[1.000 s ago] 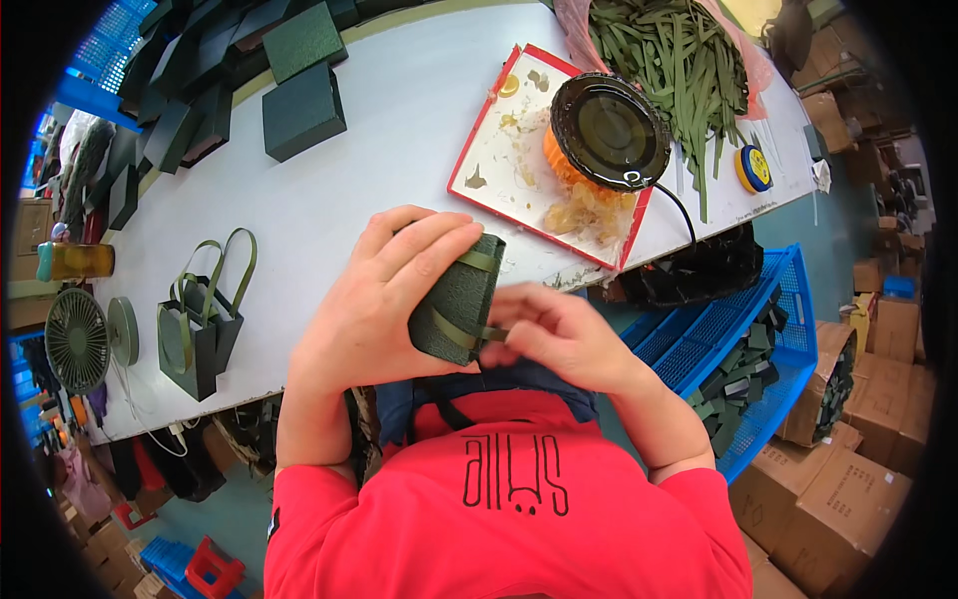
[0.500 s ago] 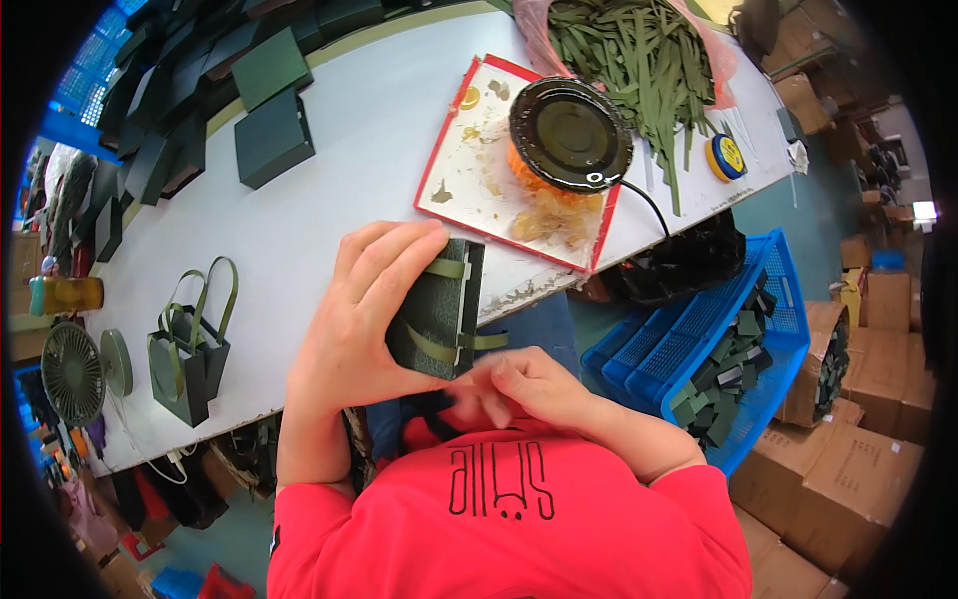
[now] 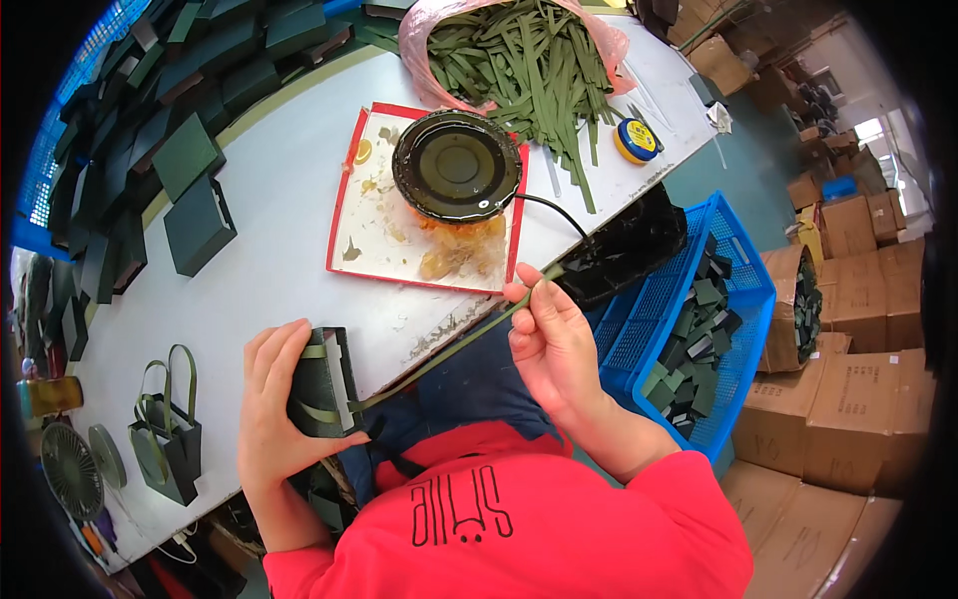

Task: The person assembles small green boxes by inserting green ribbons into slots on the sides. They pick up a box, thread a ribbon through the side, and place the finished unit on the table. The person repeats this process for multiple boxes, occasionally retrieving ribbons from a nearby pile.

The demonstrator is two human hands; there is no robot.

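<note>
At the far left, your green fan (image 3: 72, 469) stands by the table's edge, and just right of it a pair of dark green gift bags (image 3: 165, 444) sits upright on the white table (image 3: 269, 290), strap handles looping up. Above them is a crowded pile of dark green boxes (image 3: 110, 235), with one box (image 3: 200, 228) at its right side.

Your left hand (image 3: 271, 409) spans the small green bag (image 3: 324, 384), gripping it with the fingers over its far end and the thumb at its near end. The bag lies on its side by the near edge of the table; whether it rests on the tabletop you cannot tell from here. Green bands cross its face.

Beyond it, a red-rimmed tray (image 3: 344, 225) carries a round black pan (image 3: 457, 165) among amber lumps. From the bag's right side a green strap (image 3: 439, 351) runs nearly straight up to your right hand (image 3: 554, 344), which pinches it near its end between thumb and forefinger.

Farther back, a pink plastic bag (image 3: 414, 50) spills loose green ribbons (image 3: 519, 60). To the right come a blue-and-yellow tin (image 3: 636, 141), a blue crate (image 3: 750, 290) of small green pieces (image 3: 694, 339), then stacked brown cartons (image 3: 838, 419).
</note>
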